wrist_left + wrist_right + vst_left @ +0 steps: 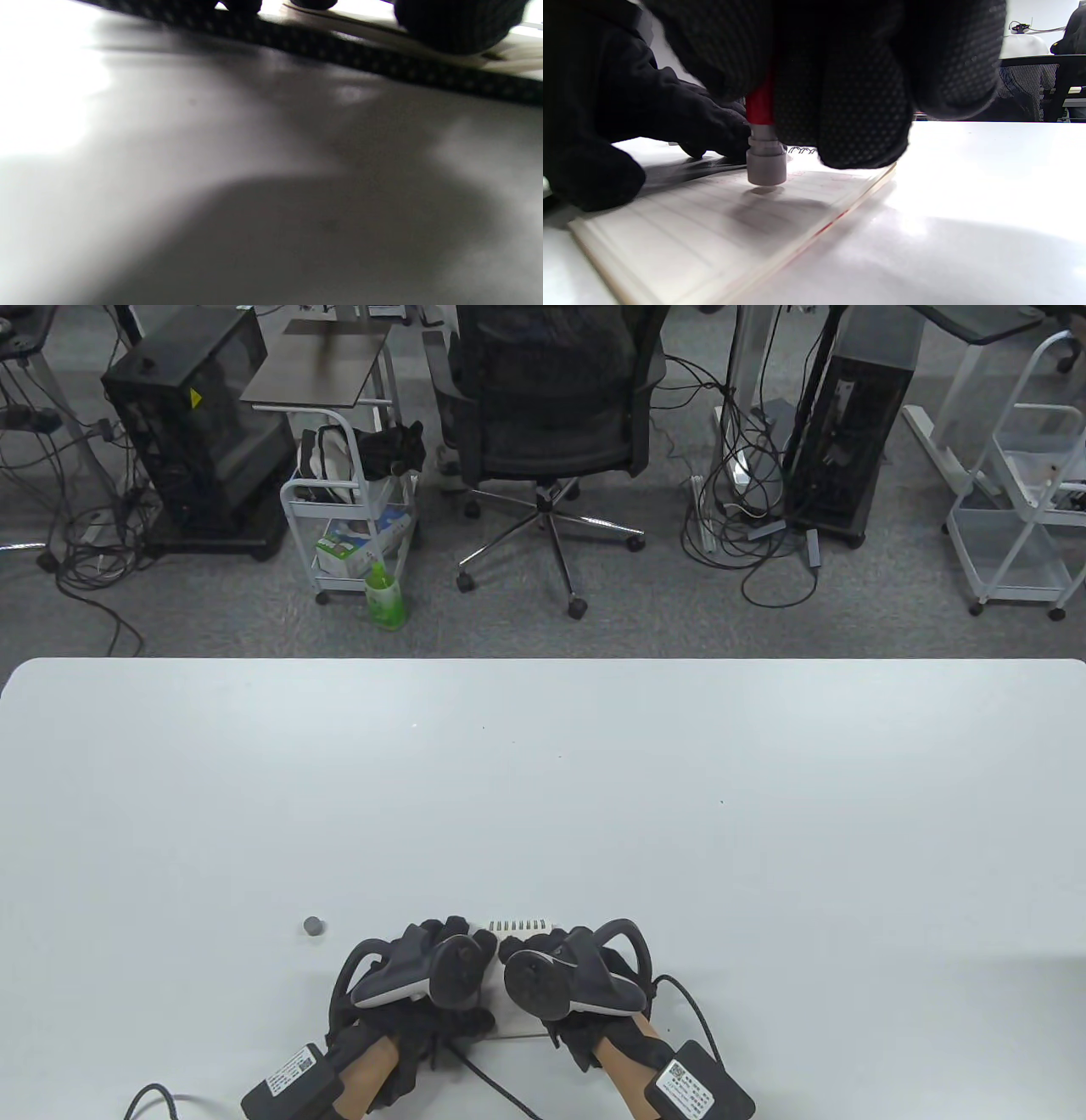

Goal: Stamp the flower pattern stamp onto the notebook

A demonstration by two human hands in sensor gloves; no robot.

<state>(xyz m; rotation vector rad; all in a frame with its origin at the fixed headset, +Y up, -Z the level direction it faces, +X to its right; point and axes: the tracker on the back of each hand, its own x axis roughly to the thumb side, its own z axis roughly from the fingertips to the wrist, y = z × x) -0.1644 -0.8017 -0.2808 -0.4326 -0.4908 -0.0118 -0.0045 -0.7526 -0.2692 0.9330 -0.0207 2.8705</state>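
A small spiral notebook point(519, 925) lies open near the table's front edge, mostly hidden under both hands in the table view. In the right wrist view its lined page point(683, 228) is plain. My right hand point(564, 976) grips a stamp point(764, 144) with a red barrel and a grey head, upright, its face just above the page or barely touching it. My left hand point(428, 971) rests on the notebook's left part and holds it down; its fingers point(683, 123) show there. The left wrist view shows only blurred table and a black cable point(360, 55).
A small grey cap point(314, 926) lies on the white table point(543, 780) left of my left hand. Glove cables trail off the front edge. An office chair point(551, 415), carts and computer towers stand on the floor beyond the far edge.
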